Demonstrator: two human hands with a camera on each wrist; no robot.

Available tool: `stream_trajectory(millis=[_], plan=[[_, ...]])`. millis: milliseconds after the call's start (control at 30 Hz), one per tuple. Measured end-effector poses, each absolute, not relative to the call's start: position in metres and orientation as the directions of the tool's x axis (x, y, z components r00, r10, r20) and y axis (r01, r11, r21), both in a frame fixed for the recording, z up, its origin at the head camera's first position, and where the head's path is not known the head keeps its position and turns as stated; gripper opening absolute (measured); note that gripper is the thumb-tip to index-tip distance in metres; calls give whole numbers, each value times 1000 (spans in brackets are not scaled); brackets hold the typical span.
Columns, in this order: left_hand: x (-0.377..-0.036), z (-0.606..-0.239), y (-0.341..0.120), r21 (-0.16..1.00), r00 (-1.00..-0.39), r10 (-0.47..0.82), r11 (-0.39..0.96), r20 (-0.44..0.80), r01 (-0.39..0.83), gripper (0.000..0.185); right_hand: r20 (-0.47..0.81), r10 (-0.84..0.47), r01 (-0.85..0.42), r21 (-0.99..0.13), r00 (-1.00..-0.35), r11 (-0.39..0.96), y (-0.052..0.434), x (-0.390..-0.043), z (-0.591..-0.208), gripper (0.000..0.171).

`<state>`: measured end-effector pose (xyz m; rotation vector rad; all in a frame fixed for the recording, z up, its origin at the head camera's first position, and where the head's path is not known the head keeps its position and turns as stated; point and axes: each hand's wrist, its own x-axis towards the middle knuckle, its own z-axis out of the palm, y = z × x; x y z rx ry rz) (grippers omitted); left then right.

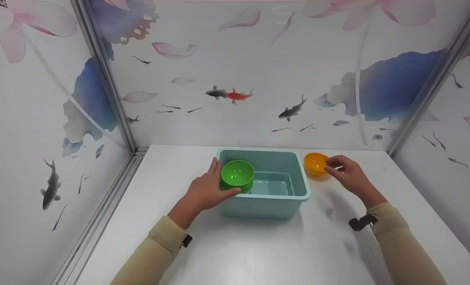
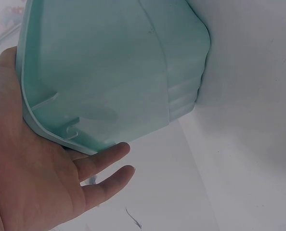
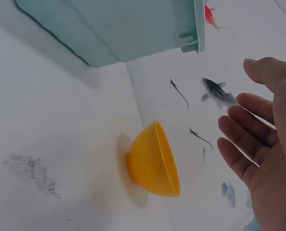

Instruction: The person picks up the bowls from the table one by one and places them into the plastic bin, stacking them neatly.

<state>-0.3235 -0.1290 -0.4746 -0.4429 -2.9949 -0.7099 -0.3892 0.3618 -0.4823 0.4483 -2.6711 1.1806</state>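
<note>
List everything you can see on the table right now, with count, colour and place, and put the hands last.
Bin: one, pale teal, middle of the white table, open top.
Green bowls: a nested stack, exact count unclear, green, inside the bin at its left end.
Orange bowl: one, orange, upright on the table just right of the bin.
Table: one, white, with faint grey smudges right of the bin.
Walls: three panels, white with printed fish, petals and blue leaves, around the table.
Left hand: fingers straight, pressed against the bin's left outer wall and rim.
Right hand: fingers relaxed, beside the orange bowl; not touching it in the wrist view.
</note>
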Motion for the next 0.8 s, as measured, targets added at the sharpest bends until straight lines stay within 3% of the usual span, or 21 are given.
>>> stream_trajectory(millis=[167,500,800], plan=[[-323,-474,-129,440,-959,266,853,93,279,124,275,-158,-305,-649,-948,697,364,-396,-492,54],[-322,-474,-129,454,-962,260,850,83,269,126,38,-95,-99,-580,-995,809,375,-437,-517,115],[-322,-473,-129,455,-960,266,847,83,274,129,-75,-153,-84,-566,-985,820,382,-470,-521,129]])
